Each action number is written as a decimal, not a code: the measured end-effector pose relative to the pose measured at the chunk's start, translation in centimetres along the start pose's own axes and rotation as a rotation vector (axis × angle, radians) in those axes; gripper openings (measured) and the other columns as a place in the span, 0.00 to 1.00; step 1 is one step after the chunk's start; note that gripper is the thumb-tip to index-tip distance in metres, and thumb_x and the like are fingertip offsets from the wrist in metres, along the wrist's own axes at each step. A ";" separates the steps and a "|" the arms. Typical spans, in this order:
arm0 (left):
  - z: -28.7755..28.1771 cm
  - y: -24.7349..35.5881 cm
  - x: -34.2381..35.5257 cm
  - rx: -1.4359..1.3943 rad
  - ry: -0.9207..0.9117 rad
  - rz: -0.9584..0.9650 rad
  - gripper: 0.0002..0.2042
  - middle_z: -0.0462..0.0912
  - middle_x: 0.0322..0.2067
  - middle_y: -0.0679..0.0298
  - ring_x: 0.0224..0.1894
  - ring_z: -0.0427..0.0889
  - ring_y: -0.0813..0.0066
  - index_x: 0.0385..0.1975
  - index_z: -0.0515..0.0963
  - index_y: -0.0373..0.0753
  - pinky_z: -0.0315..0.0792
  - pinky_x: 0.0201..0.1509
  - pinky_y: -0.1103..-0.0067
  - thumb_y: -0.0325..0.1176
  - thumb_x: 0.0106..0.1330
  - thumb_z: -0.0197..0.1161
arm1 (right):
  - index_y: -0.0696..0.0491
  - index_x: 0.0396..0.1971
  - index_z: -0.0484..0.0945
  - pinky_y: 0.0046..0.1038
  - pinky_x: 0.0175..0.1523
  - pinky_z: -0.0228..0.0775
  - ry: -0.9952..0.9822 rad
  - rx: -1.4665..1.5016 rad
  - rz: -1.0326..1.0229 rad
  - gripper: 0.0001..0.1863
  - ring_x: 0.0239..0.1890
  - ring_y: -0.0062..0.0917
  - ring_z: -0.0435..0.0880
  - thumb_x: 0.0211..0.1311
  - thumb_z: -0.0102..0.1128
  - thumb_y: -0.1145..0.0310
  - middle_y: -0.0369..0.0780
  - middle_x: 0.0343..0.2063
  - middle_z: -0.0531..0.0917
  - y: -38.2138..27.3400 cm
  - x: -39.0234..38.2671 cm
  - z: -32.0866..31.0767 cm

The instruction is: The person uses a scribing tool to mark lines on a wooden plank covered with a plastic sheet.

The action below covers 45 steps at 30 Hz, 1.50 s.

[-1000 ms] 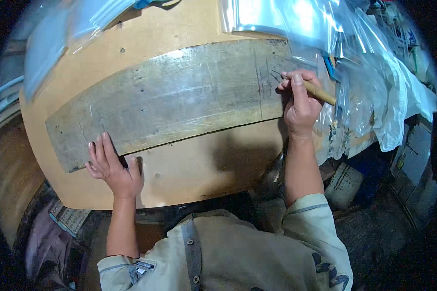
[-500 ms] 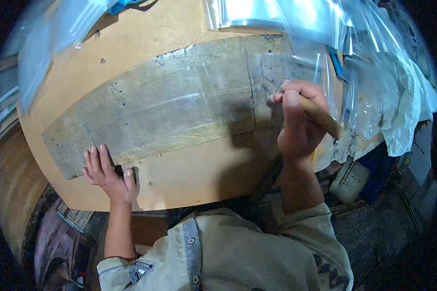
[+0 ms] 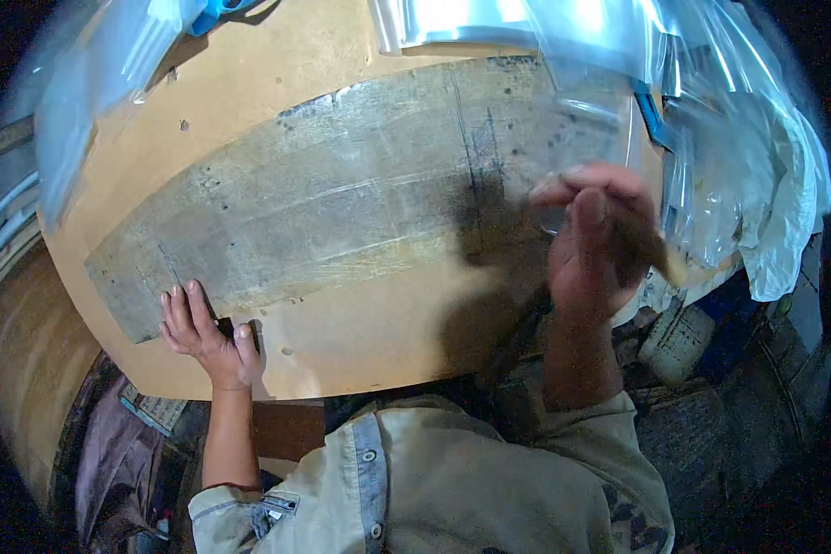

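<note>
My left hand (image 3: 205,337) lies with its fingers spread on the lower left corner of a long, curved, worn grey-brown sheet (image 3: 314,194). Dark scratched lines cross the sheet near its right part. Blurred by motion, my right hand (image 3: 605,235) is closed around a tool with a tan wooden handle (image 3: 663,263), above the sheet's right end. The tool's tip cannot be made out now. A clear plastic piece (image 3: 593,125) lies just beyond this hand, partly hidden by it and smeared.
The sheet rests on a light brown board (image 3: 342,355). Clear plastic sheets (image 3: 452,23) cover the far right, with crumpled film (image 3: 776,212) at the right edge. A blue-handled tool (image 3: 654,120) pokes out there. More plastic (image 3: 74,129) hangs at the left; a pale container (image 3: 676,343) stands below right.
My right hand has moved right and slightly down with the wooden-handled tool. The clear piece appears shifted right, off the scratched lines. My left hand stays in place on the sheet.
</note>
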<state>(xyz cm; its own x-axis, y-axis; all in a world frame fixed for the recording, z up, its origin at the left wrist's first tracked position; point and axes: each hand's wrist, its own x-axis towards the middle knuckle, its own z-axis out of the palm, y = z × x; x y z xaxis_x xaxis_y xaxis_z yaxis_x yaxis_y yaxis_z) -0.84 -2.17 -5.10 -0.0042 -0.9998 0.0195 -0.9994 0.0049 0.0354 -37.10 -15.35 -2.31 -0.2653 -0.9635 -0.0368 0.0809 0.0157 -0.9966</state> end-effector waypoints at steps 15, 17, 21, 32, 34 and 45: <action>0.1 0.0 -0.3 0.004 -0.011 -0.039 0.35 0.56 0.67 0.52 0.71 0.48 0.52 0.67 0.60 0.42 0.31 0.70 0.53 0.59 0.65 0.40 | 0.60 0.36 0.74 0.24 0.41 0.72 -0.145 -0.240 0.071 0.08 0.31 0.21 0.78 0.64 0.57 0.70 0.39 0.29 0.79 2.3 -0.7 -0.3; 0.1 0.0 -0.2 0.001 -0.009 -0.035 0.35 0.56 0.67 0.52 0.71 0.48 0.52 0.67 0.60 0.42 0.31 0.70 0.53 0.58 0.66 0.40 | 0.60 0.36 0.74 0.24 0.40 0.72 -0.140 -0.236 0.085 0.09 0.31 0.20 0.78 0.64 0.57 0.69 0.39 0.29 0.78 2.2 -0.7 -0.3; -0.1 0.1 -0.2 -0.013 -0.012 -0.036 0.34 0.57 0.66 0.52 0.71 0.47 0.52 0.67 0.61 0.42 0.31 0.69 0.53 0.57 0.66 0.40 | 0.60 0.36 0.74 0.23 0.40 0.72 -0.153 -0.164 0.106 0.09 0.30 0.20 0.77 0.64 0.57 0.69 0.39 0.28 0.78 1.9 -0.6 -0.1; -0.2 -0.6 -0.9 -0.007 -0.018 -0.038 0.34 0.58 0.67 0.52 0.72 0.48 0.52 0.66 0.60 0.40 0.32 0.70 0.53 0.57 0.66 0.41 | 0.58 0.35 0.74 0.23 0.36 0.71 -0.089 -0.069 0.123 0.08 0.27 0.19 0.75 0.64 0.57 0.68 0.36 0.24 0.77 2.9 -0.9 0.7; 0.0 -0.8 -0.7 -0.019 -0.069 -0.052 0.35 0.60 0.66 0.52 0.72 0.48 0.51 0.66 0.61 0.40 0.32 0.70 0.53 0.58 0.65 0.41 | 0.58 0.35 0.74 0.22 0.36 0.71 -0.054 -0.019 0.149 0.08 0.27 0.20 0.75 0.64 0.57 0.68 0.37 0.25 0.77 3.7 -0.9 0.7; -0.7 -0.6 -0.7 0.005 -0.126 -0.063 0.40 0.60 0.67 0.63 0.72 0.46 0.57 0.66 0.63 0.47 0.27 0.69 0.52 0.64 0.55 0.55 | 0.57 0.39 0.73 0.24 0.36 0.67 -0.043 0.084 0.080 0.07 0.31 0.21 0.73 0.68 0.51 0.70 0.38 0.30 0.74 3.3 -1.0 -0.4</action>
<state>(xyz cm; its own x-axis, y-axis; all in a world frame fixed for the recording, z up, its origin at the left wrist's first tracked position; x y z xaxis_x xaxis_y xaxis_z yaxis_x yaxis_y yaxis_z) -0.26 -1.43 -4.46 0.0547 -0.9926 -0.1083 -0.9980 -0.0579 0.0272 -36.91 -14.20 -5.56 -0.2134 -0.9707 -0.1109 0.1811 0.0722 -0.9808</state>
